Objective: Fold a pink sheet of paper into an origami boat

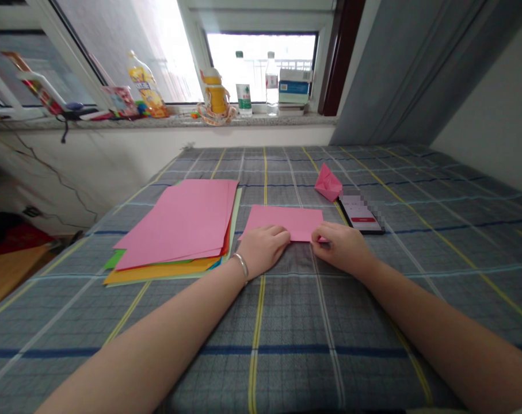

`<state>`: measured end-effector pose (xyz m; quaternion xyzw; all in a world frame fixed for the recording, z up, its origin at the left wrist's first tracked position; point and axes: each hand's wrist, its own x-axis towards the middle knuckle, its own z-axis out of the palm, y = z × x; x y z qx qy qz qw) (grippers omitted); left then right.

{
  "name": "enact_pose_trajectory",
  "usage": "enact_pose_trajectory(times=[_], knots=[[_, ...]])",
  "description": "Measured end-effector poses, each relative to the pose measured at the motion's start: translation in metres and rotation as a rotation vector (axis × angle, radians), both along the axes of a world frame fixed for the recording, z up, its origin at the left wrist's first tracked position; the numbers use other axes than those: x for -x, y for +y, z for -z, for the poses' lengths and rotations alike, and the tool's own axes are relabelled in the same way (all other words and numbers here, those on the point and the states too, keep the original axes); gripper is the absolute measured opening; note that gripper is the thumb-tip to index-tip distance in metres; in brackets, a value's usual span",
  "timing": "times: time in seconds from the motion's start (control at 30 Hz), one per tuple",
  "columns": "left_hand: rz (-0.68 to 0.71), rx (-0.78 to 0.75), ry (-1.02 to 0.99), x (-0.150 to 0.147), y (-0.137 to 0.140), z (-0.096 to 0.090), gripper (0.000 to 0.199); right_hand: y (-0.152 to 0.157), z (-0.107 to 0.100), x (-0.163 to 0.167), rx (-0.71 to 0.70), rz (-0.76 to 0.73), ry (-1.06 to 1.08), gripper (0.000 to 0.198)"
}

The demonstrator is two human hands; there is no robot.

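A sheet of pink paper [286, 221], apparently folded into a rectangle, lies flat on the plaid cloth in front of me. My left hand [263, 247], with a silver bangle at the wrist, has its fingers curled together over the near left edge of the paper. At the near right corner, the thumb and index finger of my right hand [340, 244] pinch the paper's edge. Beyond the right hand stands a folded pink paper shape [328, 183], touching or very close to a phone [359, 213] with a lit screen.
To the left lies a stack of coloured paper [178, 221], pink on top with orange, green and other sheets beneath. A plaid cloth [295, 322] covers the surface. On the windowsill stand a yellow cup [216, 98], several bottles and boxes [294, 87]. A grey curtain [399, 75] hangs at right.
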<state>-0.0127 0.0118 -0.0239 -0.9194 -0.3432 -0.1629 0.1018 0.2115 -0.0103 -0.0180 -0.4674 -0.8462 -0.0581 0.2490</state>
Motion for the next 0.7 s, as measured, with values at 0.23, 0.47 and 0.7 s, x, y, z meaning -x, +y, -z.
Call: enact_pose_trajectory(times=[0.23, 0.47, 0.7], knots=[[-0.046, 0.007, -0.126, 0.007, 0.008, 0.004, 0.019, 0.004, 0.001, -0.010, 0.002, 0.037, 0.052, 0.004], [-0.054, 0.000, -0.149, 0.008, 0.010, 0.004, 0.018, 0.007, 0.001, -0.016, 0.015, 0.064, 0.092, 0.004], [-0.083, 0.046, -0.200, 0.011, 0.011, 0.006, 0.015, 0.011, 0.003, -0.027, 0.009, 0.096, 0.164, 0.004]])
